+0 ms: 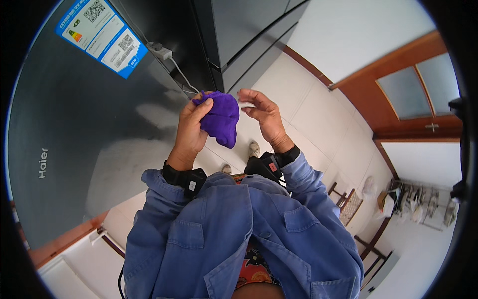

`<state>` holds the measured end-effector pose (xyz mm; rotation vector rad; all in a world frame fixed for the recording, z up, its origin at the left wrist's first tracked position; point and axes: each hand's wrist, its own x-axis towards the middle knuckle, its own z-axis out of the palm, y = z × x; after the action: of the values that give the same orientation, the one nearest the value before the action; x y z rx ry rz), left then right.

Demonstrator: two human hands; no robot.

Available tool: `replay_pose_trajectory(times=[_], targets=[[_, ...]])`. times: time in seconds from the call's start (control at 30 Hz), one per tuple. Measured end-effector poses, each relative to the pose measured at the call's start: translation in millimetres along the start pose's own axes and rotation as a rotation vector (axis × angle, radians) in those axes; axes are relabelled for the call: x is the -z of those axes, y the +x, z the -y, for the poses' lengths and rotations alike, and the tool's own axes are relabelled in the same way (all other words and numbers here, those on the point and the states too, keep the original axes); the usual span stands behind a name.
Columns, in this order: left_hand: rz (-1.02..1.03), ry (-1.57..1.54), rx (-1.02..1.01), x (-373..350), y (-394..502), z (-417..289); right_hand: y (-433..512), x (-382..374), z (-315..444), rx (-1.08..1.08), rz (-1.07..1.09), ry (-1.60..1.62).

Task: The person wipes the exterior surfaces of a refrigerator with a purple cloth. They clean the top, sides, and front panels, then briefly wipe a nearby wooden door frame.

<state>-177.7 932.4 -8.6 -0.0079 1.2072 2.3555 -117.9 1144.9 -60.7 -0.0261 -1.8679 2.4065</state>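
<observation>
A folded purple cloth (220, 117) is pinched between the thumb and fingers of my left hand (192, 125), in the upper middle of the head view. Its lower end hangs down loosely. Just to the right of the cloth is my right hand (263, 114), raised, with its fingers curved and apart and nothing between them. A small gap separates its fingertips from the cloth. Both wrists carry black straps with small black devices. The left fingers behind the cloth are partly hidden.
A dark Haier appliance panel (74, 130) with a blue-edged label stands at the left. A white power strip (161, 52) with a cable lies beyond it, beside a grey cabinet-like appliance (246, 33). A wooden door (407, 123), a stool (350, 207) and a loaded rack (425, 205) are at the right.
</observation>
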Motion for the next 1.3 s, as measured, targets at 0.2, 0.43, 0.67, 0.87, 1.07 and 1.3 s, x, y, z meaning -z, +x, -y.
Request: replay_pose_trajectory(times=[0.2, 0.43, 0.67, 0.87, 1.07, 1.3], targets=[[-0.100, 0.684, -0.228, -49.0, 25.9, 15.9, 35.6, 13.9, 1.7, -0.474, 0.232, 0.543], [0.139, 1.277, -0.563, -110.8, 29.1, 20.2, 47.4, 47.9, 28.6, -0.331, 0.173, 0.551], [-0.263, 1.302, -0.986, -95.3, 41.3, 11.8, 86.2, 62.9, 47.9, -0.408, 0.337, 0.754], [-0.116, 0.331, -0.124, -59.3, 61.3, 20.2, 107.0, 49.5, 55.9, -0.379, 0.336, 0.661], [-0.319, 0.680, -0.247, -37.2, 89.0, 12.3, 126.7, 51.6, 79.3, 0.235, 0.057, -0.349], [-0.160, 0.717, -0.375, -68.3, 86.5, -14.9, 111.8, 4.2, 59.1, 0.425, 0.309, -0.566]])
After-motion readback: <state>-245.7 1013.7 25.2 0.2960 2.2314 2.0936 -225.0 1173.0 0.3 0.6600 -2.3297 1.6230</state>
